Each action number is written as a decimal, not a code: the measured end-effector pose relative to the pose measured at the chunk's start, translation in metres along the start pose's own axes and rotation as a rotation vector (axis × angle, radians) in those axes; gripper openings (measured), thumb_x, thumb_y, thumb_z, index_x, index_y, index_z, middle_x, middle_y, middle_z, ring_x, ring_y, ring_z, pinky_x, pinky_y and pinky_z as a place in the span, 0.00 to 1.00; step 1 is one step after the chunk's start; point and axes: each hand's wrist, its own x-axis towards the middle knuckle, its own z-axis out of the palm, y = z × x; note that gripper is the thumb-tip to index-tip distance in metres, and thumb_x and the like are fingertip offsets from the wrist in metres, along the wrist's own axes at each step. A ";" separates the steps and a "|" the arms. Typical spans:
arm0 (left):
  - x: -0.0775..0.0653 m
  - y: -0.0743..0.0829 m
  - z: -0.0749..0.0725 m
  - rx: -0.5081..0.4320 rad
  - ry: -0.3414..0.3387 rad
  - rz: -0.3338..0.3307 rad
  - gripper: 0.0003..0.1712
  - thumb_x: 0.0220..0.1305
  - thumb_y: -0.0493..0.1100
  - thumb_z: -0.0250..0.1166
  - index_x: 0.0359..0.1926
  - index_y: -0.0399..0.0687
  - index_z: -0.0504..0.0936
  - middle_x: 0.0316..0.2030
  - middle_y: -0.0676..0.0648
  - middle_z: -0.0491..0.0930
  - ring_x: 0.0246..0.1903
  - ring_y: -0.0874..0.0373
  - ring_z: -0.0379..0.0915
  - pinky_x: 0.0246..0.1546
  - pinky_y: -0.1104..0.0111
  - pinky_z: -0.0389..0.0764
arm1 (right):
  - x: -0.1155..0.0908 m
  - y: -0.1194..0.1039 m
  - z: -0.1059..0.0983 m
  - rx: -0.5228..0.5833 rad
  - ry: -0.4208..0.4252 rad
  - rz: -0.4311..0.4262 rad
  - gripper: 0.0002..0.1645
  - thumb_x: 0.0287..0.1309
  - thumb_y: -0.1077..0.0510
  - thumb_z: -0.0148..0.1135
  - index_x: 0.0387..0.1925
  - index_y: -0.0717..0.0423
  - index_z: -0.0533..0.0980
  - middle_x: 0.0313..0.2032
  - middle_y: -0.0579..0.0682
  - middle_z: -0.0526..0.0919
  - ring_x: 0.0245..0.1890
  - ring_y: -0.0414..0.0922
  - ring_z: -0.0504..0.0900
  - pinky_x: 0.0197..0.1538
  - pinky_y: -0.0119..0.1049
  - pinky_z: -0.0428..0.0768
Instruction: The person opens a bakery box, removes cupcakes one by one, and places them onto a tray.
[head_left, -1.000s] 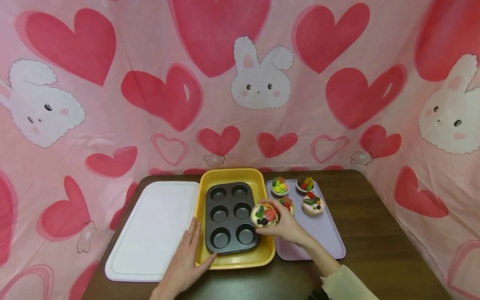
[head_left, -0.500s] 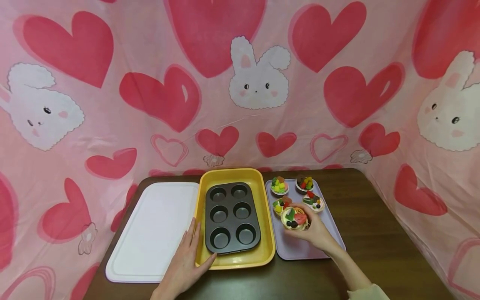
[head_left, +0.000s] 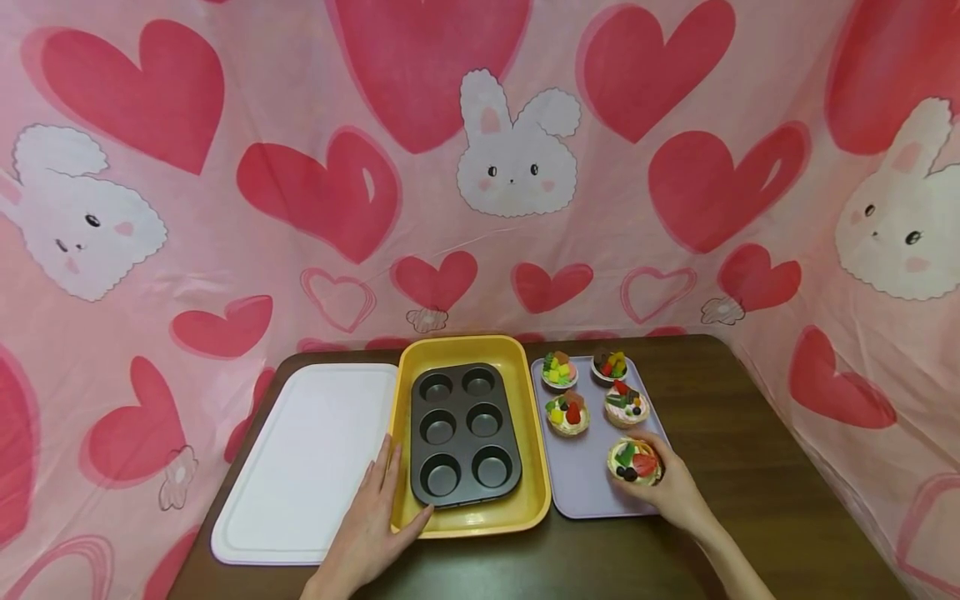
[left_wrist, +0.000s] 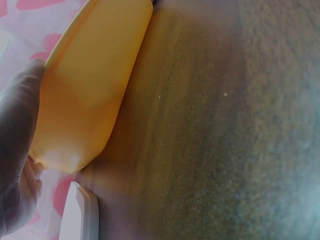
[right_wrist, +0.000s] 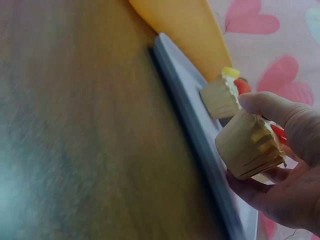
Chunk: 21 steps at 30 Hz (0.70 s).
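Observation:
My right hand grips a cupcake by its sides over the near right part of the lilac tray. Strawberry, dark berries and a green leaf top its cream. The right wrist view shows its pale ridged cup between thumb and fingers; whether its base touches the tray I cannot tell. My left hand rests with extended fingers at the near left corner of the yellow tray, thumb on the near rim. In that tray lies a dark muffin tin with vacant cups.
Several other fruit-topped cupcakes stand at the back of the lilac tray, such as a strawberry one and a pink-creamed one. A white board lies left of the yellow tray on the brown wooden table.
My right hand has carried the cupcake from the yellow tray's right edge rightward and nearer, over the lilac tray. My left hand has stayed at the yellow tray.

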 end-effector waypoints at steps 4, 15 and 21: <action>0.000 0.000 0.000 0.000 -0.001 0.001 0.64 0.58 0.73 0.65 0.82 0.53 0.43 0.83 0.51 0.34 0.78 0.42 0.51 0.74 0.44 0.62 | -0.003 0.004 -0.001 -0.018 0.000 0.023 0.47 0.43 0.56 0.84 0.65 0.57 0.71 0.55 0.57 0.81 0.48 0.28 0.75 0.50 0.23 0.77; 0.000 0.000 -0.002 0.003 -0.021 -0.014 0.64 0.58 0.75 0.63 0.82 0.52 0.43 0.83 0.50 0.34 0.78 0.41 0.51 0.74 0.43 0.63 | -0.005 0.005 -0.002 -0.032 0.020 0.038 0.45 0.43 0.56 0.84 0.63 0.59 0.73 0.54 0.58 0.83 0.46 0.26 0.75 0.49 0.21 0.76; -0.001 -0.002 -0.005 0.010 -0.013 0.012 0.64 0.57 0.76 0.64 0.82 0.52 0.44 0.83 0.49 0.35 0.78 0.41 0.50 0.74 0.43 0.62 | -0.005 0.002 -0.005 -0.077 0.006 0.040 0.48 0.43 0.52 0.84 0.64 0.60 0.70 0.55 0.59 0.82 0.50 0.38 0.79 0.49 0.21 0.77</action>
